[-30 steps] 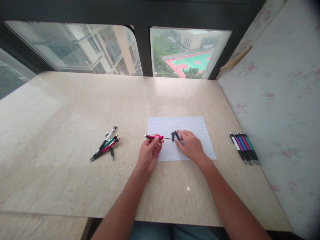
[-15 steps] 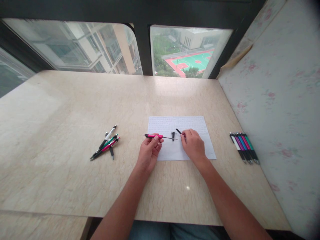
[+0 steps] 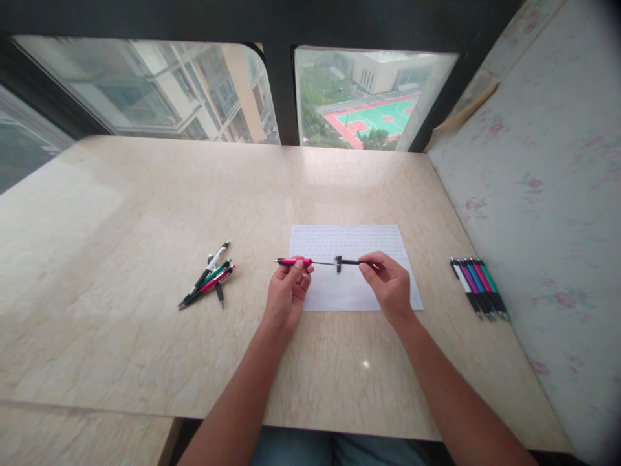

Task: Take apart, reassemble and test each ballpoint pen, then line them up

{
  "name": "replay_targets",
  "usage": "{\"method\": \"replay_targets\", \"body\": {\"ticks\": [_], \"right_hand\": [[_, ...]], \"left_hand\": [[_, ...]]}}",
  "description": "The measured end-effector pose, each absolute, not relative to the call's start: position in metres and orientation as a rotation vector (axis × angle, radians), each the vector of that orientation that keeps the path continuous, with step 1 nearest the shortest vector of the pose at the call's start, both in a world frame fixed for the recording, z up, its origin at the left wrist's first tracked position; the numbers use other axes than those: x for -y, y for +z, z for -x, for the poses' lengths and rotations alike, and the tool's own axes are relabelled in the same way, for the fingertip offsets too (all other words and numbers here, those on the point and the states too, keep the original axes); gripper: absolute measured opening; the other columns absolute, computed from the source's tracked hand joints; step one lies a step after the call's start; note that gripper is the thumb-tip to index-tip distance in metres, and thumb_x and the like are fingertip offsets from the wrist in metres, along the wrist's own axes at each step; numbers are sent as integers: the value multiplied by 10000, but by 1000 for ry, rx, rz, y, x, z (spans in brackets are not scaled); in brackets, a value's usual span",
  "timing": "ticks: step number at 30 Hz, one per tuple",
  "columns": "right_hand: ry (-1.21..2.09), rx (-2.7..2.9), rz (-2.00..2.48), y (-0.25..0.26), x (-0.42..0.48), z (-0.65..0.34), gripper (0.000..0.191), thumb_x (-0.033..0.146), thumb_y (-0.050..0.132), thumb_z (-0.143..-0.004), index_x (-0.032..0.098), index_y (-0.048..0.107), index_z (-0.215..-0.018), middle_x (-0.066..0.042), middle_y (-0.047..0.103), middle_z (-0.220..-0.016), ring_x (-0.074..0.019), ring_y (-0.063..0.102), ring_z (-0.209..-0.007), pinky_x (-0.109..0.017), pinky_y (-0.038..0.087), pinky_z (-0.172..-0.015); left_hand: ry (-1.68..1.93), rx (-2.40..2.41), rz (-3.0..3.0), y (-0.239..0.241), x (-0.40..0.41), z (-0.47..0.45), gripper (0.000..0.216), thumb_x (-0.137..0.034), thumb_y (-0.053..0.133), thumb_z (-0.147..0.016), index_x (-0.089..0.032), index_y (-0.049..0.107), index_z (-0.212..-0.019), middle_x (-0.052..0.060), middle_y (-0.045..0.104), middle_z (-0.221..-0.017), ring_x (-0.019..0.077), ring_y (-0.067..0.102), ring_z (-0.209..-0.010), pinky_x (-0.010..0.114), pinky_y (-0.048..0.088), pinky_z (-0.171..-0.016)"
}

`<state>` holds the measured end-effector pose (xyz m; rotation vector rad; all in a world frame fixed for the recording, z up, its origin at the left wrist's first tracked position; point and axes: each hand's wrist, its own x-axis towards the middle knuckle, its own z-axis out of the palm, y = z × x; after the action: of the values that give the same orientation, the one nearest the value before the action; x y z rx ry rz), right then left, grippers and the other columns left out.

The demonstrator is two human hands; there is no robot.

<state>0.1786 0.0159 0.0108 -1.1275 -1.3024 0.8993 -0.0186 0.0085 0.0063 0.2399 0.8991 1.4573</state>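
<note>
Between the fingers of my left hand [image 3: 290, 288] is a pink pen barrel [image 3: 301, 261], lying level, with its thin refill [image 3: 324, 263] sticking out to the right. My right hand [image 3: 389, 285] pinches a black pen grip section [image 3: 350, 262], whose open end faces the refill's tip. The two parts are in line and close; I cannot tell whether the tip has entered the grip. A short black piece [image 3: 338, 267], perhaps a pen part, lies on the written sheet of paper [image 3: 320, 294] just beneath where they meet.
Several pens [image 3: 206, 278] lie in a loose pile to the left. On the right, a neat row of pens [image 3: 478, 288] lies near the papered wall [image 3: 543, 259]. The pale stone tabletop [image 3: 121, 323] runs back to the windows.
My right hand has moved slightly right and turned the black grip from slanted to level, lining it up with the refill. The left hand has shifted slightly left with the barrel.
</note>
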Motion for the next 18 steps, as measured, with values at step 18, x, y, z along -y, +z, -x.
{"method": "replay_targets", "body": {"ticks": [18], "right_hand": [[872, 1435, 1109, 11, -13, -174, 64, 233, 644, -874, 224, 693, -914, -43, 672, -877, -165, 628, -817, -294, 524, -671]], "left_hand": [[1440, -910, -258, 7, -7, 17, 239, -181, 832, -700, -126, 703, -894, 41, 703, -862, 80, 668, -725, 128, 526, -626]]}}
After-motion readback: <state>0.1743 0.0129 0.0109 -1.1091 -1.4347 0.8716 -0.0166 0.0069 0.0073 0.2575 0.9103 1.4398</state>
